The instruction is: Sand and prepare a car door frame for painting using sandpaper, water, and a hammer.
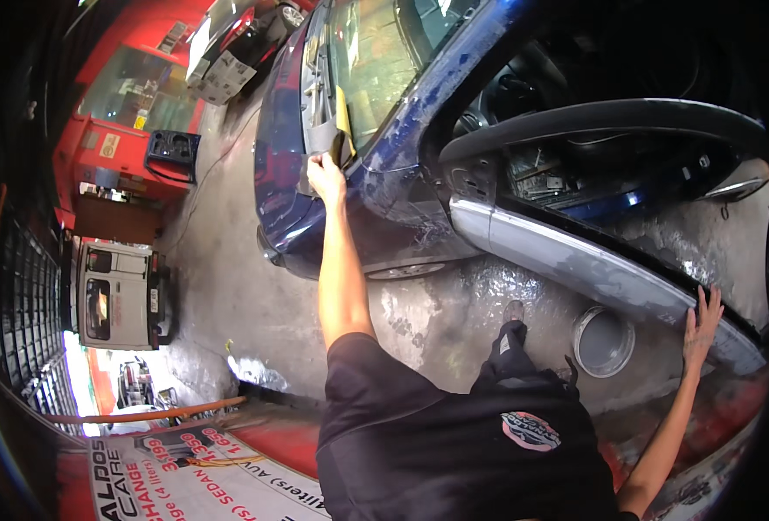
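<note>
Left hand (325, 176) stretched far forward, fingers closed on a dark cloth (343, 146) pressed at the base of the windscreen (376, 61) of the blue car (384, 187); right hand (702, 323) spread flat, bracing on the edge of the open grey door (575, 260). Wiping seemingly under way at the lower glass corner, upper glass and bonnet (279, 148) apparently yet to be covered. Wet concrete floor (228, 286) and a round drain cover (603, 340) below.

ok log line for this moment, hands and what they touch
left hand: on grey cowl piece at windscreen base | right hand: flat on open door edge | blue car | round pan on floor
</note>
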Demonstrator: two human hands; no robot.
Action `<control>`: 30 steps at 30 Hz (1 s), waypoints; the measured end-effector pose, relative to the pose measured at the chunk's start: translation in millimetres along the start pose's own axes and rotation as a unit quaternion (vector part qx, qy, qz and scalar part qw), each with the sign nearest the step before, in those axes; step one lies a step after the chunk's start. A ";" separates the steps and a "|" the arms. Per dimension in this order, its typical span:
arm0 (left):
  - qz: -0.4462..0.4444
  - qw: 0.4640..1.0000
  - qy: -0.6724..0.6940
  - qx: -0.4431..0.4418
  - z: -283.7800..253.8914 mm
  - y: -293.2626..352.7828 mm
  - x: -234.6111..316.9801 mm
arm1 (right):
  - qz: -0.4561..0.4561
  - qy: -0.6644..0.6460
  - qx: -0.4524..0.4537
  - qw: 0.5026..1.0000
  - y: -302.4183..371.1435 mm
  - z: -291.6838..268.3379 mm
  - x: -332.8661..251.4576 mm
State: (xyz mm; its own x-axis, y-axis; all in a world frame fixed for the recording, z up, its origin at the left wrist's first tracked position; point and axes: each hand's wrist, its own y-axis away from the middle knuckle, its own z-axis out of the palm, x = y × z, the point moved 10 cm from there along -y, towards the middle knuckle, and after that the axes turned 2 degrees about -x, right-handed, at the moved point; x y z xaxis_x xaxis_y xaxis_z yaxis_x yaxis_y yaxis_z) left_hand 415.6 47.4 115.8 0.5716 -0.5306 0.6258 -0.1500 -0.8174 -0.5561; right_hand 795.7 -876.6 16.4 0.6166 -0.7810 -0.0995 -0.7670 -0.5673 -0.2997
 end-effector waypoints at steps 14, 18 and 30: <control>-0.252 0.732 0.633 -0.011 -60.1 45.2 -12.0 | 0.017 -0.016 0.102 0.994 -42.2 -14.4 -55.6; -0.286 0.689 0.666 0.009 -55.9 82.0 -8.9 | -0.015 -0.361 0.041 0.932 -93.1 -52.8 -246.0; -0.260 0.597 0.709 -0.270 -31.1 333.9 221.5 | 0.146 -0.835 -0.232 0.478 -96.0 46.3 -440.9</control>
State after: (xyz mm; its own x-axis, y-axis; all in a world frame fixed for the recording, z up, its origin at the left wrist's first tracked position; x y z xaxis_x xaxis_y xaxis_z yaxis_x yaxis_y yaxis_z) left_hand 467.0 -350.1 85.8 -0.5462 0.4847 0.6832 -0.7074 -0.7036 -0.0665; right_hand 605.7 -465.8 45.1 -0.5430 0.2321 -0.8070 -0.5822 -0.7967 0.1626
